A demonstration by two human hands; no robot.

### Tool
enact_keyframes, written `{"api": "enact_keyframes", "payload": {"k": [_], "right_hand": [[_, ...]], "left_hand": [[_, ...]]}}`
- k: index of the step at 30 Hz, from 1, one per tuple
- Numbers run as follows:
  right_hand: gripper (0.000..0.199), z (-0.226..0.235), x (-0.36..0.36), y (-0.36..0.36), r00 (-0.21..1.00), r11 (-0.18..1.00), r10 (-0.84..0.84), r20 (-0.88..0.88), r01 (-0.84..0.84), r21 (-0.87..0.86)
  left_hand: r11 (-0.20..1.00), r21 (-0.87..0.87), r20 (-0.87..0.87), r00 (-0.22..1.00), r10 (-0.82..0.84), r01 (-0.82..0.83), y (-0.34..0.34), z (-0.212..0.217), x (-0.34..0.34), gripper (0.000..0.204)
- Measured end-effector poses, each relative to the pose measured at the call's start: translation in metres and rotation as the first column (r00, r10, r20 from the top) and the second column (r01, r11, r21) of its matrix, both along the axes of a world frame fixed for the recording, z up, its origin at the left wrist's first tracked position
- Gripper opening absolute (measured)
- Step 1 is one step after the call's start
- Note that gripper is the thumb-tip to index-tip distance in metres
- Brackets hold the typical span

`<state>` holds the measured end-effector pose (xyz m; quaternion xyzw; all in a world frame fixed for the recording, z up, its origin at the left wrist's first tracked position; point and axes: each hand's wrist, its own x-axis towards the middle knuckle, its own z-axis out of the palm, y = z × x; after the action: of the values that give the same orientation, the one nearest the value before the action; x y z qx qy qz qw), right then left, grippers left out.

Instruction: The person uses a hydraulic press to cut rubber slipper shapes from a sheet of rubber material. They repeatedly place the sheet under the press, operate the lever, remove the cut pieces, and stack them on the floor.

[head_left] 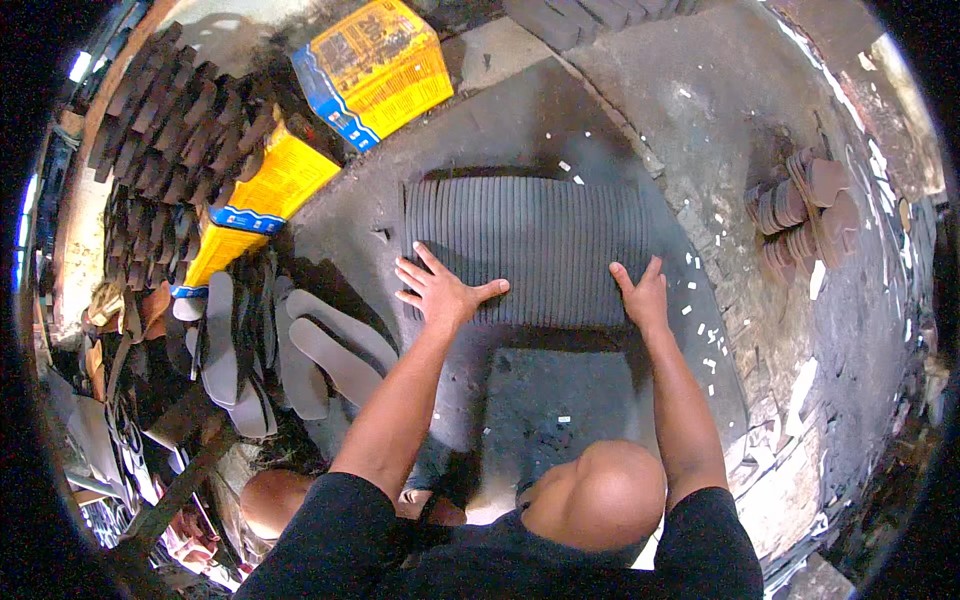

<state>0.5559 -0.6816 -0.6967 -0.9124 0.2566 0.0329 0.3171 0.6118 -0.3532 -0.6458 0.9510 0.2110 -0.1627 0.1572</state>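
Observation:
A long row of thin dark grey shoe soles (545, 240), seemingly stood on edge and packed tightly side by side, lies in front of me. My left hand (447, 295) rests on the near left part of this row with its fingers spread and the thumb stretched to the right. At the row's near right end is my right hand (644, 296). Its thumb and forefinger point away from me and apart, touching or just beside the end soles; its other fingers are partly hidden.
Loose grey soles (340, 355) lie at left, below stacked dark soles (165, 150). Yellow-and-blue sacks or sheets (400, 75) lie at the far left. Tied sole bundles (800, 215) stand at right. White scraps (701, 328) dot the floor. My bare knee (610, 495) is close by.

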Motion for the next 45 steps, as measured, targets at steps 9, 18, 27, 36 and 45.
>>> {"api": "enact_keyframes", "payload": {"k": [9, 18, 27, 36, 45], "right_hand": [[0.114, 0.001, -0.003, -0.006, 1.000, 1.000, -0.013, -0.024, 0.013, 0.019], [0.119, 0.001, -0.002, -0.010, 0.999, 0.996, -0.045, -0.030, 0.047, 0.079], [0.116, 0.021, -0.016, -0.003, 0.998, 0.995, -0.038, -0.058, 0.043, 0.087], [0.078, 0.299, 0.010, -0.105, 0.988, 0.935, 0.153, -0.007, -0.147, -0.322], [0.072, 0.417, 0.057, -0.076, 0.819, 0.497, 0.573, -0.003, -0.351, -0.794]], "left_hand": [[0.918, -0.389, 0.273, 0.961, 0.039, 0.073, 0.105, -0.035, 0.021, 0.117], [0.709, -0.704, 0.148, 0.984, 0.101, 0.033, 0.122, -0.066, 0.029, 0.124], [0.639, -0.768, 0.115, 0.990, 0.081, 0.037, 0.123, -0.055, 0.015, 0.119], [0.031, -0.959, -0.283, 0.956, -0.073, -0.281, -0.034, -0.038, 0.061, 0.098], [-0.139, -0.874, -0.404, 0.854, -0.328, -0.466, -0.198, -0.094, 0.056, 0.092]]}}
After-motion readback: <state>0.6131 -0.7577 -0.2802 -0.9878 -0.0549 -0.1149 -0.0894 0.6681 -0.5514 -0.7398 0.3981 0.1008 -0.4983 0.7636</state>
